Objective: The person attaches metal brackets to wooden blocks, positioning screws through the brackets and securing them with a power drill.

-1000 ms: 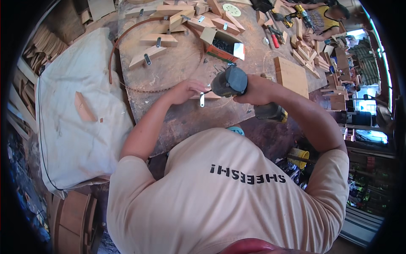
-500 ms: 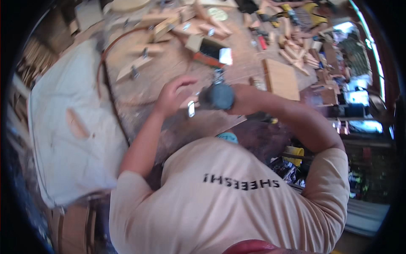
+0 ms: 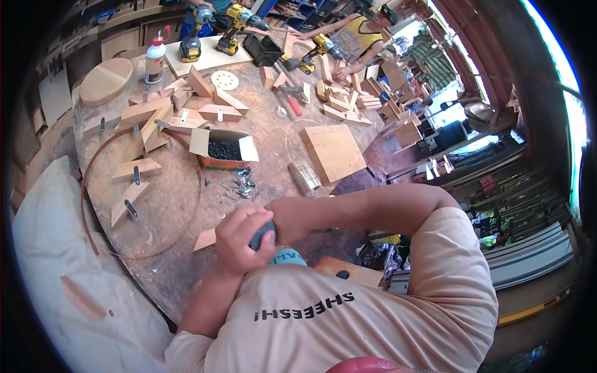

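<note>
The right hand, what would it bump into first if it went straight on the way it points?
Probably the left hand, just left of the right hand, or the dark tool between them. Depth is unclear; they may be touching.

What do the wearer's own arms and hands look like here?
Both the left hand and right hand are bare, with no gloves or wristwear visible. The forearms are uncovered below the beige T-shirt's short, loose sleeves.

Dark drill [image 3: 262,236], rounded end showing, mostly hidden between left hand [image 3: 241,239] and right hand [image 3: 288,220], pale wood piece [image 3: 204,240] lying beside
</note>
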Available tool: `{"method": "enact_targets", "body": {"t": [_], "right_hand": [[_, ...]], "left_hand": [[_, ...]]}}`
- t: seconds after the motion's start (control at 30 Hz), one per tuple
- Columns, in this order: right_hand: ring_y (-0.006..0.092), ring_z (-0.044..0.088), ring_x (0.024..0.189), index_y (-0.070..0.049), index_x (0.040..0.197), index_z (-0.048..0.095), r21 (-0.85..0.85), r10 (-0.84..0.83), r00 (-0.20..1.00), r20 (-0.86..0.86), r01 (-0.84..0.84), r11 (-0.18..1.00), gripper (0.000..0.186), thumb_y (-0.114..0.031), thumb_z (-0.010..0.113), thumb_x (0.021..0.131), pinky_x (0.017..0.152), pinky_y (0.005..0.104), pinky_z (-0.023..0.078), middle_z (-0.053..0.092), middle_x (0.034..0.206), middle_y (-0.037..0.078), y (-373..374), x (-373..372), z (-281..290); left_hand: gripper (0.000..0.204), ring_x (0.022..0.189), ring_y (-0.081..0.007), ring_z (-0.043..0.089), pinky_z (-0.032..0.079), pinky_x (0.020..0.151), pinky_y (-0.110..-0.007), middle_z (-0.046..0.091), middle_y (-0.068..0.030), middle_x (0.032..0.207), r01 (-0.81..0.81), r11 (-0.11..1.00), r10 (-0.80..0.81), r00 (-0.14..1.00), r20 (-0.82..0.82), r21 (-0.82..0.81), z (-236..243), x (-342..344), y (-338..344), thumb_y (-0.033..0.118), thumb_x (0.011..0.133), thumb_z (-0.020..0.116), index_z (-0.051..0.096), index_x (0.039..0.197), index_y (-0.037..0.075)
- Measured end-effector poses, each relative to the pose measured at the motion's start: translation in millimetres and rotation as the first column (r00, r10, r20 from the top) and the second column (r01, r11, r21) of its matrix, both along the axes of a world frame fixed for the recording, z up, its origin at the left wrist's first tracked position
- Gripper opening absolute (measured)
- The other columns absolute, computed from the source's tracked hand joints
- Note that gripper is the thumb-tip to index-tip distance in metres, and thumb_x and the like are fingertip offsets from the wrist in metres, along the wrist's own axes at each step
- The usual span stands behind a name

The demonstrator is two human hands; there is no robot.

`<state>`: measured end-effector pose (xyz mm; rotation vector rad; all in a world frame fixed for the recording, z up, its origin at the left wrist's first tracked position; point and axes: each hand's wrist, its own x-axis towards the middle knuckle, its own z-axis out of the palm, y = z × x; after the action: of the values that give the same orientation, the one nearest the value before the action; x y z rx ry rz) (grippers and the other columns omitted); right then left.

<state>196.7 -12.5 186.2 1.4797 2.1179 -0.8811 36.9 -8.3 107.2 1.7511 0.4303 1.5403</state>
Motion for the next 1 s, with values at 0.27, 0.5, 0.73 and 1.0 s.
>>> {"method": "enact_targets", "body": {"t": [0.27,0.5,0.73,1.0], "right_hand": [[0.0377,0.066,0.081,-0.012,0.091,0.067,-0.160,-0.023,0.991,-0.131,0.002,0.987,0.023,-0.024,0.069,0.072,0.072,0.0434,0.052,0.069,0.087,0.016,5.0,9.6,-16.6],[0.0313,0.066,0.085,-0.016,0.090,0.066,-0.167,0.016,0.956,-0.293,-0.067,0.984,0.023,-0.026,0.072,0.070,0.073,0.0413,0.053,0.067,0.091,0.009,20.0,10.6,-11.5],[0.0319,0.067,0.083,-0.014,0.089,0.065,-0.264,-0.065,0.982,-0.179,0.016,0.964,0.026,-0.027,0.075,0.069,0.071,0.0411,0.053,0.067,0.087,0.009,34.9,-10.4,-2.0],[0.0335,0.066,0.079,-0.011,0.086,0.065,-0.271,-0.122,0.977,-0.177,0.071,0.960,0.026,-0.026,0.076,0.068,0.067,0.0408,0.053,0.067,0.085,0.010,33.0,-18.5,0.0]], "left_hand": [[0.027,0.078,-0.0293,0.066,0.053,0.069,-0.039,0.067,-0.0128,0.093,-0.054,0.998,0.054,0.998,-0.019,-0.024,-7.9,-0.8,-1.3,0.014,0.071,0.062,0.069,0.095,0.005],[0.029,0.077,-0.0267,0.065,0.053,0.070,-0.040,0.061,-0.0100,0.092,-0.029,0.998,0.034,0.996,0.087,-0.057,-23.0,2.7,9.5,0.017,0.071,0.062,0.065,0.098,0.005],[0.032,0.076,-0.0261,0.064,0.052,0.070,-0.040,0.060,-0.0103,0.092,0.010,0.994,0.002,0.994,0.109,-0.112,-27.2,-3.8,11.7,0.018,0.069,0.065,0.065,0.098,0.005],[0.032,0.074,-0.0258,0.064,0.052,0.067,-0.040,0.061,-0.0106,0.092,0.006,0.994,0.005,0.995,0.102,-0.111,-30.2,-6.3,9.1,0.020,0.068,0.063,0.066,0.096,0.005]]}}
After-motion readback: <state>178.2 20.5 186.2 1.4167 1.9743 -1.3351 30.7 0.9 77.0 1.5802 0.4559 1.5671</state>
